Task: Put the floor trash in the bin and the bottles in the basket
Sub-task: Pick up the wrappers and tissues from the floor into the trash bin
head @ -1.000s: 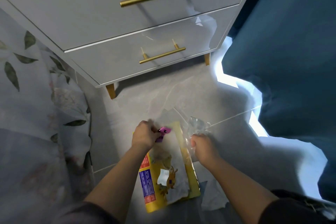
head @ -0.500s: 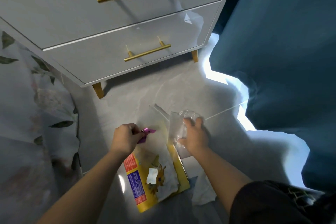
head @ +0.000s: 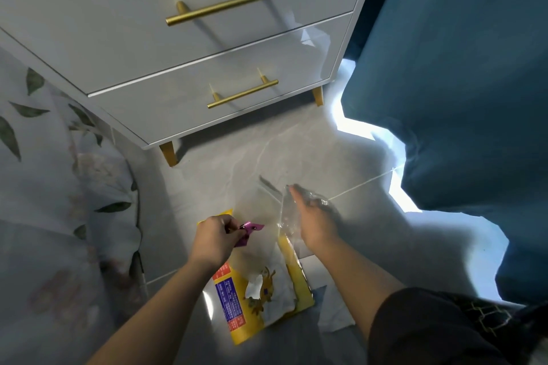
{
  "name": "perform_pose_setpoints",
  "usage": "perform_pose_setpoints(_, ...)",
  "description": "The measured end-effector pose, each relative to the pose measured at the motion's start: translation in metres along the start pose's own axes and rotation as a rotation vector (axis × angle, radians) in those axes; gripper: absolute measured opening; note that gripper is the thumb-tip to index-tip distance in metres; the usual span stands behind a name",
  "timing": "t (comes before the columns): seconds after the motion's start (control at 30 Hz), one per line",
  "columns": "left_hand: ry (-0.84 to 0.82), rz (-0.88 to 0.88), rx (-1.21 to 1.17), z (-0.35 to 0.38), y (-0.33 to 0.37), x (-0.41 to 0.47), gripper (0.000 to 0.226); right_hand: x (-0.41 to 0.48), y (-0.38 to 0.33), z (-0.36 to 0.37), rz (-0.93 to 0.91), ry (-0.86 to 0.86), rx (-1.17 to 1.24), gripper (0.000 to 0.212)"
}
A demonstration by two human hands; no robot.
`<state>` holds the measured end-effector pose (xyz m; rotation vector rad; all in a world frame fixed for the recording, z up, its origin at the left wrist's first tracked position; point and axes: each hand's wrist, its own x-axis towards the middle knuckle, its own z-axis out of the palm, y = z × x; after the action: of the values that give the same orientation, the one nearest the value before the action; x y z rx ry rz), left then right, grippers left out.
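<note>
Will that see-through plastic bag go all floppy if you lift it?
Probably floppy: the clear plastic bag looks thin and crinkled under the right hand. Likely very light, and it may slip, since its surface looks shiny.

You're looking into a dim room. Daylight blows out white under the curtain (head: 459, 83). Your right hand (head: 314, 219) is blurred.

Left hand (head: 216, 238) pinches pink wrapper (head: 252, 228) above yellow snack bag (head: 261, 299) on grey tile floor (head: 225, 163). Right hand (head: 314, 225), fingers extended and blurred, touches crumpled clear plastic (head: 289, 213). White drawer cabinet (head: 207, 53) ahead, blue curtain (head: 459, 98) at right.
</note>
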<state>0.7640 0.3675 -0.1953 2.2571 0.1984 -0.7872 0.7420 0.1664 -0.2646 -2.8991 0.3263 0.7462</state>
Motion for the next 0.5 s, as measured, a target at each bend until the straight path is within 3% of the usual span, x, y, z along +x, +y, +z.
perform_pose_setpoints(0.07,0.005,0.007,0.031,0.001,0.0,0.002,0.014,0.007,-0.004,-0.005,-0.066,-0.093,-0.14,0.101)
perform_pose_setpoints(0.13,0.008,0.011,0.04,0.002,-0.001,0.005,0.014,0.015,-0.008,-0.011,-0.085,-0.189,-0.154,0.1)
perform_pose_setpoints(0.23,0.005,0.004,0.048,0.004,-0.001,0.006,0.012,0.014,-0.012,-0.027,-0.125,-0.262,-0.133,0.08)
perform_pose_setpoints(0.33,0.004,0.007,0.045,0.004,0.0,0.006,0.012,0.007,-0.015,-0.042,-0.135,-0.224,-0.15,0.058)
perform_pose_setpoints(0.5,0.009,0.002,0.037,0.001,0.003,-0.001,0.012,0.009,-0.01,-0.036,-0.061,-0.193,-0.102,0.047)
